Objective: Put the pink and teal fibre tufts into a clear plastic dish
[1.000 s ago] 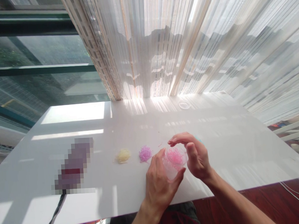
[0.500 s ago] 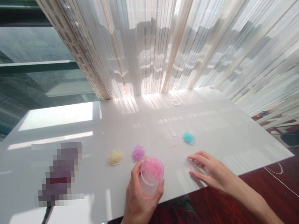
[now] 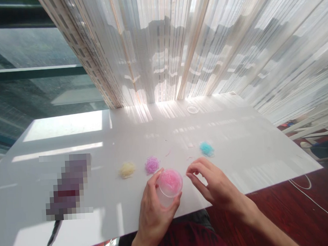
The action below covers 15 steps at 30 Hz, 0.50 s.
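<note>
White table [image 3: 245, 148], cup [image 3: 167, 200], pink strands [image 3: 171, 180] inside

Left hand [image 3: 150, 211] was curled in a grip, thumb [image 3: 175, 204] opposed to fingers [image 3: 150, 188]. Right hand [image 3: 215, 182] hung near, fingers bent toward thumb; right forearm [image 3: 265, 220] slanted inward.

The clear round plastic cup [image 3: 165, 201] holds pink shreds [image 3: 170, 180]. Left of it lie a lilac shred heap [image 3: 152, 164] and a pale-yellow shred heap [image 3: 127, 169]; beyond it, a turquoise shred heap [image 3: 206, 149] and a beige-striped white curtain [image 3: 160, 53]
</note>
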{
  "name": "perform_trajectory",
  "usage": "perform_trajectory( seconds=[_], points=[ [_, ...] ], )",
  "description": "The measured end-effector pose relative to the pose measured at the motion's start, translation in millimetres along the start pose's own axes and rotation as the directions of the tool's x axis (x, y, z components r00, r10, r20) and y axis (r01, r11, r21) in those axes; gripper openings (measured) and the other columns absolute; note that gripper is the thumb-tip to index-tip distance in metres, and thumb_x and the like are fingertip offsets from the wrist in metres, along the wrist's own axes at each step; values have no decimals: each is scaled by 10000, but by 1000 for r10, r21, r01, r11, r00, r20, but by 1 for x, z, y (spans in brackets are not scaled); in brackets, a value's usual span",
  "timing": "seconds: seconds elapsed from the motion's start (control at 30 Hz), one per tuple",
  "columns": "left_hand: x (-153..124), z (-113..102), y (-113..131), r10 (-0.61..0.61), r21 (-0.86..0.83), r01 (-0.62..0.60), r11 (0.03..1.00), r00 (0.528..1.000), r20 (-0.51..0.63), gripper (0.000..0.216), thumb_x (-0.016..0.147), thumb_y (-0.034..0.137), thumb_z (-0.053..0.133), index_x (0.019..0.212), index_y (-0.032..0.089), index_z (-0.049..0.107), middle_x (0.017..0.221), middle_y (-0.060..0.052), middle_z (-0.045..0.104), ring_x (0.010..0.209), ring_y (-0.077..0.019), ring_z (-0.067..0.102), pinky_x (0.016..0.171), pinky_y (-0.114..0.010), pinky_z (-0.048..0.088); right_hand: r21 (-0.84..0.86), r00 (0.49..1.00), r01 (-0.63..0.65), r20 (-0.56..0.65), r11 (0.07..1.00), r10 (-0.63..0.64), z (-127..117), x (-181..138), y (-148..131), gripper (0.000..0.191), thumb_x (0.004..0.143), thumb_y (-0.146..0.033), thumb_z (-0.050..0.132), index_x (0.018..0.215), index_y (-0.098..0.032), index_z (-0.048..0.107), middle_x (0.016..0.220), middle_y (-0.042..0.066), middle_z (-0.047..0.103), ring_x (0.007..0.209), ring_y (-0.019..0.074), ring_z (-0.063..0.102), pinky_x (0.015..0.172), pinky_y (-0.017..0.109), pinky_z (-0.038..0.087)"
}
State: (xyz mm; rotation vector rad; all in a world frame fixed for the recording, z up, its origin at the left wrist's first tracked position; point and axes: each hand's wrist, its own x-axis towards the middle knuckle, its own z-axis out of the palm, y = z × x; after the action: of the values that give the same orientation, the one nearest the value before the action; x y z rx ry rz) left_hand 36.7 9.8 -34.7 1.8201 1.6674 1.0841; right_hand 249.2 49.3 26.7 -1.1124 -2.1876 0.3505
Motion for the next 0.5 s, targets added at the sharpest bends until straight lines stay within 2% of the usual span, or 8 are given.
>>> perform_trajectory(
  seconds=[0.13, 0.2, 0.3, 0.4, 0.5],
  points=[
    [-1, 1, -2, -2, 4, 2, 1000, 1000, -1, 648, 875, 430, 749, 1426, 250, 459, 1352, -125, 680, 1221, -301, 692, 1015, -488, 589, 42, 995, 75, 62, 996, -78, 1, 18, -10, 90, 1038, -155, 548, 1066, -194, 625, 948, 66, 664, 871, 198, 641, 749, 319, 556],
    [-2, 2, -3, -14, -6, 14, 1000, 1000, 4, 655, 874, 420, 749, 1434, 254, 452, 1377, -124, 668, 1230, -299, 685, 1028, -490, 582, 43, 1000, 24, 12, 999, -24, -2, 18, 0, 126, 1046, -158, 527, 1097, -201, 635, 955, 64, 673, 868, 192, 653, 762, 322, 565],
    [-2, 4, -5, -18, -10, 18, 1000, 1000, 8, 655, 876, 410, 745, 1440, 255, 451, 1382, -122, 664, 1230, -298, 682, 1034, -491, 579, -11, 991, -128, -35, 992, 127, -8, 11, 25, 162, 1049, -179, 517, 1145, -215, 642, 989, 65, 684, 867, 192, 670, 774, 337, 577],
    [-1, 5, -6, 11, -4, -11, 1000, 1000, 5, 659, 873, 410, 744, 1443, 251, 455, 1373, -125, 667, 1227, -305, 683, 1027, -498, 583, -84, 976, -210, 34, 974, 214, -6, 6, 48, 183, 1031, -218, 561, 1193, -218, 647, 1047, 80, 690, 905, 218, 684, 813, 379, 587],
    [-1, 5, -7, 23, 2, -23, 1000, 1000, 10, 653, 877, 401, 740, 1446, 250, 457, 1371, -127, 665, 1239, -310, 677, 1026, -501, 584, -109, 964, -236, 103, 966, 247, 6, 7, 63, 118, 1027, -222, 568, 1091, -196, 663, 1011, 83, 677, 875, 220, 677, 825, 393, 580]
  ],
)
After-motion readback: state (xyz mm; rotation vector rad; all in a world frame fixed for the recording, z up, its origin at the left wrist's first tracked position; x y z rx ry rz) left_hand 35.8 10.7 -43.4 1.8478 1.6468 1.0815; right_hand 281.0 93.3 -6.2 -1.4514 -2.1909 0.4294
